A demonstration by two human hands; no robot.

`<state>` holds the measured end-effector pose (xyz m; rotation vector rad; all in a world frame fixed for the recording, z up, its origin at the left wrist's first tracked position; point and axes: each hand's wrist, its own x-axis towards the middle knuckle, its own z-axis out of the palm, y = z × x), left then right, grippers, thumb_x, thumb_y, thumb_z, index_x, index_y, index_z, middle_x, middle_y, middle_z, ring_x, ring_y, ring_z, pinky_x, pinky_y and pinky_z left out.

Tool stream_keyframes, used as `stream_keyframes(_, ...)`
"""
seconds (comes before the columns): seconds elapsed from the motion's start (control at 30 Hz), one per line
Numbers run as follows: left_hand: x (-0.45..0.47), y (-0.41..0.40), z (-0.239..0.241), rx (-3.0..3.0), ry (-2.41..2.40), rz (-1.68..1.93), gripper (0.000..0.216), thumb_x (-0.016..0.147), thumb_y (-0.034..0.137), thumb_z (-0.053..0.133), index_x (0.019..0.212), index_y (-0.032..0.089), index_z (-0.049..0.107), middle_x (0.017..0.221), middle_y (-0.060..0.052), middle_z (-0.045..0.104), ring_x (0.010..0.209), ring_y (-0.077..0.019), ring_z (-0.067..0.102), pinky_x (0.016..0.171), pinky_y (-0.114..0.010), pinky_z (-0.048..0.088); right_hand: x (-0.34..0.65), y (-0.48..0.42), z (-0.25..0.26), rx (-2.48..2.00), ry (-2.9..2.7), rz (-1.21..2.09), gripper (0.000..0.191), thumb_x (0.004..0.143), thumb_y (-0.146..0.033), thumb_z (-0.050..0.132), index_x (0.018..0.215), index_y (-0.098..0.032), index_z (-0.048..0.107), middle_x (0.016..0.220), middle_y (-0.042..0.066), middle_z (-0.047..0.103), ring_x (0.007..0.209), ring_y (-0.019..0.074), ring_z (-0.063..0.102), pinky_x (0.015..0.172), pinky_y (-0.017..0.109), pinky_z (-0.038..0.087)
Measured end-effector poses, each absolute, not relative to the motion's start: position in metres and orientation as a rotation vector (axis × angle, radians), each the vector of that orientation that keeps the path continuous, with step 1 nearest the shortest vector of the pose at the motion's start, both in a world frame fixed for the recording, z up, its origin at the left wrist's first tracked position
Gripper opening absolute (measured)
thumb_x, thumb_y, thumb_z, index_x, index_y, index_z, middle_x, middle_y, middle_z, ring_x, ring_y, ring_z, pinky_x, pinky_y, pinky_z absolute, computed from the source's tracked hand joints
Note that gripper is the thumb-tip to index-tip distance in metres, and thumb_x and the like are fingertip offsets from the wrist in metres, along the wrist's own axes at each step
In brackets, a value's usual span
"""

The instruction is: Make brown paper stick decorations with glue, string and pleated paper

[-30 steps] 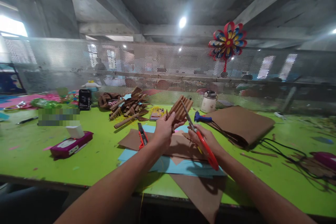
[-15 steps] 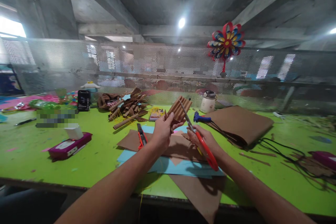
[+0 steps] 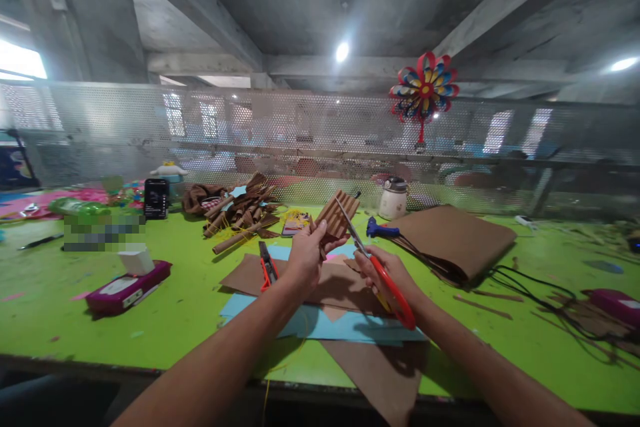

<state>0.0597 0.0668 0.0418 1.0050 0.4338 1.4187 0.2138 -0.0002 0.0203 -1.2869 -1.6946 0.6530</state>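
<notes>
My left hand (image 3: 307,253) is closed on a pleated piece of brown paper (image 3: 337,216), held up above the green table (image 3: 190,300). My right hand (image 3: 385,269) grips red-handled scissors (image 3: 380,267), whose blades point up and left and touch the pleated paper's right edge. Under both hands lie flat brown paper sheets (image 3: 340,283) on light blue sheets (image 3: 345,327).
A red utility knife (image 3: 268,265) lies left of my hands. Rolled brown paper pieces (image 3: 240,210), a phone (image 3: 155,198), a purple box (image 3: 126,285), a white jar (image 3: 393,198), a blue tool (image 3: 380,229), a brown paper stack (image 3: 450,233) and black cables (image 3: 540,293) surround them. A mesh screen (image 3: 280,140) with a paper pinwheel (image 3: 424,90) backs the table.
Both hands, with the pleated paper and scissors, have shifted slightly left and down in view as the camera tilted. Their grips are unchanged.
</notes>
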Motion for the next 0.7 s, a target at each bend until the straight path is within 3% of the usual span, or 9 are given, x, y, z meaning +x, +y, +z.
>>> stream_keyframes(0.7, 0.056, 0.072, 0.041, 0.941, 0.458, 1.387, 0.013, 0.078, 0.008, 0.050, 0.088, 0.005, 0.058, 0.079, -0.012, 0.066, 0.071, -0.0217, 0.066, 0.071, -0.038, 0.055, 0.211, 0.015, -0.005, -1.274, -1.661, 0.595, 0.039, 0.079, -0.057, 0.040, 0.085, -0.024, 0.057, 0.056, 0.001, 0.056, 0.046, 0.0146, 0.049, 0.040, 0.024, 0.032)
